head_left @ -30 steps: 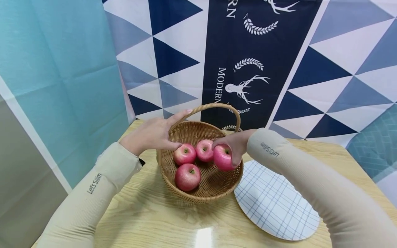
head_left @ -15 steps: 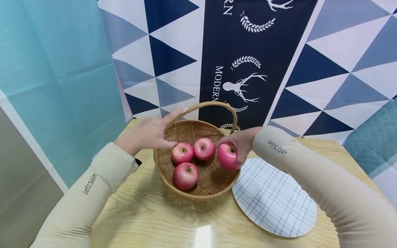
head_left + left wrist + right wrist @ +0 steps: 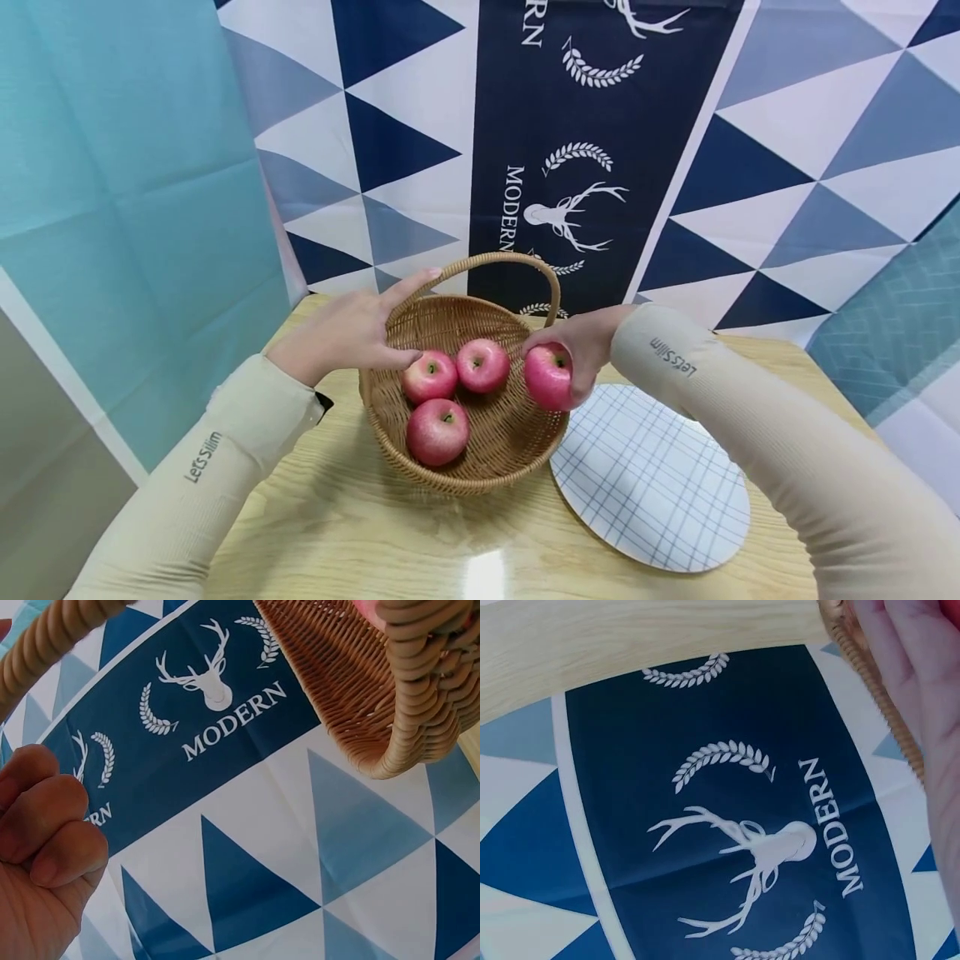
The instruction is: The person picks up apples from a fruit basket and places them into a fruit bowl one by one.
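Observation:
A brown wicker basket [image 3: 517, 429] with an arched handle [image 3: 510, 258] stands on the table. My left hand [image 3: 333, 333] holds the handle's left side, index finger stretched along it and thumb reaching over the basket beside an apple [image 3: 430, 379]. Curled fingers [image 3: 56, 825] of that hand show in the left wrist view. Two more apples, one behind [image 3: 483, 365] and one in front [image 3: 438, 432], lie in the basket. My right hand [image 3: 588, 346] grips a pinkish-red apple [image 3: 546, 379] over the basket's right side; whether it touches the basket I cannot tell.
To the right of the basket, a round white plate or mat with blue grid lines [image 3: 660, 492] lies on the wooden table [image 3: 375, 533]. A patterned cloth [image 3: 420, 125] with triangles and deer heads hangs behind, and a teal cloth [image 3: 135, 208] at left.
My right hand has shifted the apple rightward, away from the other apples toward the basket's right rim. The left hand keeps its place on the handle. The head view has turned slightly.

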Demonstrator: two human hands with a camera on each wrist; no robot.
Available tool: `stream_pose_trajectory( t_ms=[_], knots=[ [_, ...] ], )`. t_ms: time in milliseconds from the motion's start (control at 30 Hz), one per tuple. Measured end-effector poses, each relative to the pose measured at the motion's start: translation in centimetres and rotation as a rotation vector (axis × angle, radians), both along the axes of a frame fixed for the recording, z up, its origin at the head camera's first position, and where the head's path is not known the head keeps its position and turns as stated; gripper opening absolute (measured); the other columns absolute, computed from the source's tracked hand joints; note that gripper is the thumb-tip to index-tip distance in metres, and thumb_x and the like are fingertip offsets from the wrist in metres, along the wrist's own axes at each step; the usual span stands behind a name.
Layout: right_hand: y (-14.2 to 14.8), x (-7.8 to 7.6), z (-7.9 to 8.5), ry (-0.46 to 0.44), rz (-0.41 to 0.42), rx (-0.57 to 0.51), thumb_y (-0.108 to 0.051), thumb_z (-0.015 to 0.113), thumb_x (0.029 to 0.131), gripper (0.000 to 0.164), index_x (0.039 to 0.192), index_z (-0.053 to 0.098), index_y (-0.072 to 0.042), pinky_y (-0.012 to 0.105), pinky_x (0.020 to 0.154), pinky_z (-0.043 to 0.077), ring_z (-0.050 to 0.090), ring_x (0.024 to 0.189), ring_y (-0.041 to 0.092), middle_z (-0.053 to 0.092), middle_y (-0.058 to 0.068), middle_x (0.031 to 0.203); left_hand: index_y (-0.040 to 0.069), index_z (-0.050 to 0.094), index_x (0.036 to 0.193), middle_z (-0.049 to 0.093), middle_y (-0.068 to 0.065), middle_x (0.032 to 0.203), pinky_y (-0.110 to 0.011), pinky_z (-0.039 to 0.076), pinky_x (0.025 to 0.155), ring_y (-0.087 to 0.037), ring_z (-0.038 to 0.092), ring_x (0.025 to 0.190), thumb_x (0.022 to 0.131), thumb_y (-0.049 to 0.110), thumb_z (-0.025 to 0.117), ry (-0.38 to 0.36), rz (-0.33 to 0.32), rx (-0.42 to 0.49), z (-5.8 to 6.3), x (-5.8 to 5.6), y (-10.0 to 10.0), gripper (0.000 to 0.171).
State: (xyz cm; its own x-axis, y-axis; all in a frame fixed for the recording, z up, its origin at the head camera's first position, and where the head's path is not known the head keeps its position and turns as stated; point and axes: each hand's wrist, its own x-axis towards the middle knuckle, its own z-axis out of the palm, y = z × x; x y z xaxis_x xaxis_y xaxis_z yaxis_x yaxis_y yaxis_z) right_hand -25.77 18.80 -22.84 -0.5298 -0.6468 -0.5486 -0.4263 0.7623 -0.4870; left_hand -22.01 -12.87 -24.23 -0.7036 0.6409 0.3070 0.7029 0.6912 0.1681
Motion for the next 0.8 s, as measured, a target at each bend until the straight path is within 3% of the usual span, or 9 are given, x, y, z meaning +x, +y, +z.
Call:
stream_pose_trajectory(
  t_ms=[233, 467, 800],
  knots=[
    [2.1, 0.8, 0.7, 0.042, -0.037, -0.010, -0.008, 0.081, 0.063, 0.074, 0.129, 0.049, -0.014, 0.033, 0.081, 0.052, 0.045, 0.111, 0.028, 0.051, 0.006, 0.118, 0.020, 0.022, 0.152, 0.023, 0.006, 0.053, -0.027, 0.026, 0.045, -0.010, 0.022, 0.046, 0.076, 0.039, 0.072, -0.016, -0.003, 0.011, 0.0, 0.1, 0.3, 0.092],
    [3.9, 1.3, 0.6, 0.031, -0.136, -0.001, -0.006, 0.082, 0.060, 0.078, 0.129, 0.047, -0.012, 0.035, 0.077, 0.053, 0.044, 0.110, 0.029, 0.050, 0.007, 0.114, 0.021, 0.022, 0.151, 0.029, 0.005, 0.052, -0.028, 0.032, 0.045, -0.011, 0.029, 0.044, 0.077, 0.039, 0.072, -0.026, 0.001, 0.014, 0.0, 0.1, 0.5, 0.092],
    [6.2, 1.5, -0.1, 0.036, -0.165, -0.016, -0.002, 0.080, 0.057, 0.075, 0.123, 0.048, -0.012, 0.035, 0.076, 0.052, 0.044, 0.107, 0.028, 0.051, 0.006, 0.111, 0.019, 0.026, 0.150, 0.025, 0.006, 0.052, -0.026, 0.029, 0.043, -0.010, 0.025, 0.045, 0.076, 0.031, 0.070, 0.026, -0.003, 0.031, -0.1, 0.1, 0.4, 0.086]
  ],
)
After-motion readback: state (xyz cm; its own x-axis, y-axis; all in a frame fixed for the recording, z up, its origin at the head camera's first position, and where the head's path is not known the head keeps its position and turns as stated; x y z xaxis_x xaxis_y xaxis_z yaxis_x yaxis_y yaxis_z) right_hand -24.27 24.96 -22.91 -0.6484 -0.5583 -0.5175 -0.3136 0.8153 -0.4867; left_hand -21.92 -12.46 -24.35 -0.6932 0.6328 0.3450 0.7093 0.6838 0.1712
